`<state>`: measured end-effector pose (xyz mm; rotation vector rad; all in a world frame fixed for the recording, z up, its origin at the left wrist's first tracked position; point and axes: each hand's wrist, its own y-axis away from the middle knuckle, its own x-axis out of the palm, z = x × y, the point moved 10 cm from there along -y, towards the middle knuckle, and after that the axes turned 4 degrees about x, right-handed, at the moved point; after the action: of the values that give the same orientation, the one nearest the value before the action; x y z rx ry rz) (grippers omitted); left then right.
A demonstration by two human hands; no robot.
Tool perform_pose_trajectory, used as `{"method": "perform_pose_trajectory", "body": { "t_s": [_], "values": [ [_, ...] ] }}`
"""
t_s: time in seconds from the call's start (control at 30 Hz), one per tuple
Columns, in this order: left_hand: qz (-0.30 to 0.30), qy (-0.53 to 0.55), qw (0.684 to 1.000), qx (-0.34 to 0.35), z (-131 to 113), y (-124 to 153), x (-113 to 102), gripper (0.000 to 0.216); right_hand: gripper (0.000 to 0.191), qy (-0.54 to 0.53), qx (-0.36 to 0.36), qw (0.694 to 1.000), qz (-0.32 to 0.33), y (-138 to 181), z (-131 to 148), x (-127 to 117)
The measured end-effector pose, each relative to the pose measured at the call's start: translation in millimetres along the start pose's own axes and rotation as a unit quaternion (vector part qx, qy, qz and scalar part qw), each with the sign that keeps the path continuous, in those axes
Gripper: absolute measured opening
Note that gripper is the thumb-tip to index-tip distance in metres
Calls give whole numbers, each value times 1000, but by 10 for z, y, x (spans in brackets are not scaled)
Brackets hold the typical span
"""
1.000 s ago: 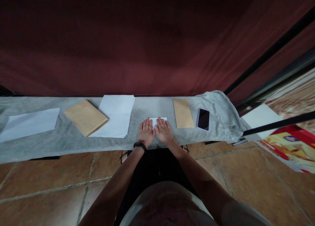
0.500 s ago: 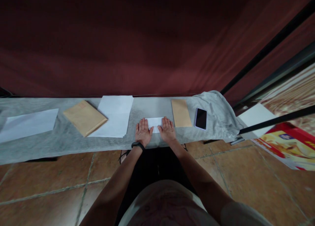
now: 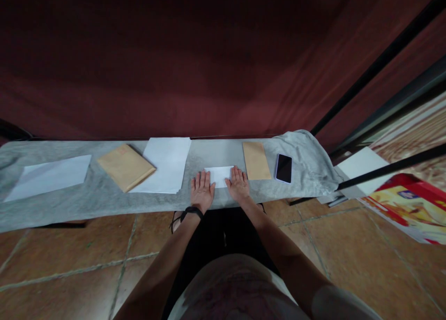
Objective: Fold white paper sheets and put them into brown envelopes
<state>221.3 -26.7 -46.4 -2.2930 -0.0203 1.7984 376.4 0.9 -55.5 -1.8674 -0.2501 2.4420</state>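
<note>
We rest both hands palm down and flat, fingers extended, at the two ends of a small white paper. Our left hand lies over its left end, the thumb turned inward; our right hand covers the right end in the same way, so the bare middle of the paper shows between the two thumbs. Neither hand is closed and neither grips anything; how hard the fingers press, we cannot tell. A black band circles our left wrist.

The paper looks to us folded into a narrow strip, so we judge its folding well advanced, perhaps complete, though its layers are too small to count. It lies outside any envelope, directly on the grey-covered surface.

Just beyond the right hand lies a flat brown envelope, apart from the paper, and past it a phone, dark screen up. Farther out on the left, a stack of white sheets lies spread at full size; those seem to us untouched by folding. A brown packet overlaps the stack's left side, and a separate white sheet lies well apart toward the far left.

Beyond the surface rises a dark red backdrop; below is a tiled floor.
</note>
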Motion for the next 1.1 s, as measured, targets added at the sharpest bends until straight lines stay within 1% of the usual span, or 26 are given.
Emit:
{"method": "perform_pose_trajectory", "body": {
  "t_s": [0.1,0.17,0.23,0.33,0.37,0.5,0.57,0.63,0.83,0.97,1.1],
  "values": [
    [30,-1,996,85,-325,126,31,61,65,-1,3,1000,9,1,-14,9],
    [49,-2,993,108,-453,194,68,61,65,-7,1,1000,13,0,-20,2],
    [59,-4,992,109,-495,224,91,62,64,-16,4,1000,11,4,-15,-24],
    [68,-4,992,110,-486,223,107,62,61,-31,15,999,8,38,69,-55],
    [72,-4,991,113,-480,220,114,61,60,-37,6,999,14,62,146,-46],
    [91,-5,987,132,-478,228,162,64,57,-58,-68,994,56,214,521,56],
    [90,-5,988,126,-460,237,172,65,58,-56,-78,994,59,273,562,78],
    [79,-3,991,112,-425,246,161,63,59,-48,-81,994,48,310,504,64],
    [27,9,997,77,-278,295,64,64,61,-21,-77,997,0,371,160,-36],
    [25,0,998,50,-136,327,45,67,62,-8,-72,997,-12,395,58,-59],
    [41,-11,999,34,-71,311,35,67,63,-6,-76,997,-23,409,52,-92]
  ]
}}
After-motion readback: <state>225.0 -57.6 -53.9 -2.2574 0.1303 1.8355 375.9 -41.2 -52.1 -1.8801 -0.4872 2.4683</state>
